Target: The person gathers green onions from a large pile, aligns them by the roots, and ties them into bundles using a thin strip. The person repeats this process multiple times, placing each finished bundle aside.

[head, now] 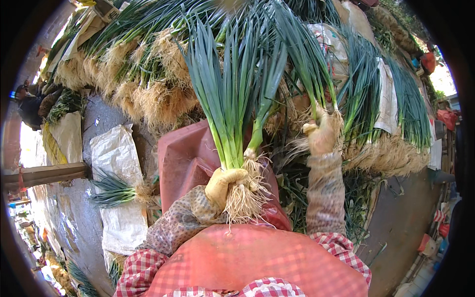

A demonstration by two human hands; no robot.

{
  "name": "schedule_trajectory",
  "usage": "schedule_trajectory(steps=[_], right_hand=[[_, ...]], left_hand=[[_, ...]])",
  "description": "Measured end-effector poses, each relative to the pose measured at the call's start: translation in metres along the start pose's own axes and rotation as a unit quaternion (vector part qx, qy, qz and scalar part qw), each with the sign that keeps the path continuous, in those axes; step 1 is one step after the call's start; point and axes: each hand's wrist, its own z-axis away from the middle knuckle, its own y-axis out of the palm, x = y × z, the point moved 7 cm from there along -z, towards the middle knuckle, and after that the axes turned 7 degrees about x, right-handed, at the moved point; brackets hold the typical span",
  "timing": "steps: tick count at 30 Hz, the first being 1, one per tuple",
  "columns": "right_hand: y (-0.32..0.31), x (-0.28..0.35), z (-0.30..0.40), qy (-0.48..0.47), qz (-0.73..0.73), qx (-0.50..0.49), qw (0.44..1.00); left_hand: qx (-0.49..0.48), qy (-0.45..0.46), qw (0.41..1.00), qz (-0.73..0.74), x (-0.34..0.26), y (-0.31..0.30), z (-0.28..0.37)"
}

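Observation:
My left hand [222, 187], in a pale yellow glove, grips a bunch of green onions [233, 107] just above the roots. Its green leaves point away from me, and the whitish roots [243, 202] hang over the red plastic apron [256, 256] on my lap. One thicker stalk [256, 139] leans at the bunch's right side. To the right, my gloved right hand [322, 135], blurred, closes around the root end of a few more green onion stalks [310, 74]. Loose fine roots beside that hand are smeared by motion.
A large heap of green onions [159, 92] lies beyond my knees, roots towards me. Rooted bundles [386, 152] are lined up at right. On the left floor, a small bundle [122, 191] rests on a white woven sack [120, 230]. A wooden beam [46, 173] juts in from the left.

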Motion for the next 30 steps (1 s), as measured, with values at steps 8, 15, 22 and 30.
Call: schedule_trajectory(steps=[8,15,22,30], right_hand=[[0.048,-0.104,0.017,0.061,0.423,0.223,0.876],[0.057,-0.028,0.095,-0.038,0.161,0.357,0.919],[0.046,-0.094,0.041,0.118,0.196,0.175,0.958],[0.042,-0.099,0.048,0.149,0.248,0.225,0.93]], left_hand=[[-0.009,-0.002,0.998,-0.07,0.005,-0.005,0.001],[0.004,-0.012,1.0,0.019,0.0,-0.002,0.003],[0.061,-0.083,0.992,0.066,0.006,-0.011,0.025],[0.039,-0.06,0.996,0.054,0.001,-0.026,0.029]])
